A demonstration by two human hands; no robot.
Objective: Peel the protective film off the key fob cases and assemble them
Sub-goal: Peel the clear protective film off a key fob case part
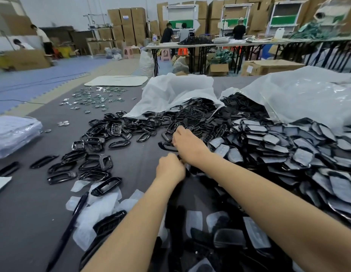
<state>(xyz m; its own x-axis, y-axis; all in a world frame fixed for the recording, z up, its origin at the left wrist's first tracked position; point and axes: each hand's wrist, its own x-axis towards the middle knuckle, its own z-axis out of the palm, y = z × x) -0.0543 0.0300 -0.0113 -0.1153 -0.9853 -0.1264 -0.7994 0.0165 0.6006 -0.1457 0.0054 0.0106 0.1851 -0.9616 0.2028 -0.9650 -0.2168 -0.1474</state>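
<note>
Both hands meet over the grey table (33, 203) in the head view. My right hand (187, 143) grips a glossy black key fob frame (165, 146) that sticks out to its left. Just below it, my left hand (170, 168) has its fingers curled round a small dark part, mostly hidden by the fingers. Loose black frames (96, 146) lie scattered to the left. A heap of film-covered black case backs (284, 152) fills the right side. Peeled clear films (96, 211) lie near the front edge.
Two open white plastic bags (176, 95) spill black parts at the back of the table. Small shiny emblems (92, 99) are spread at the far left, and a wrapped stack (13, 134) sits at the left edge. Several people work at tables and cardboard boxes behind.
</note>
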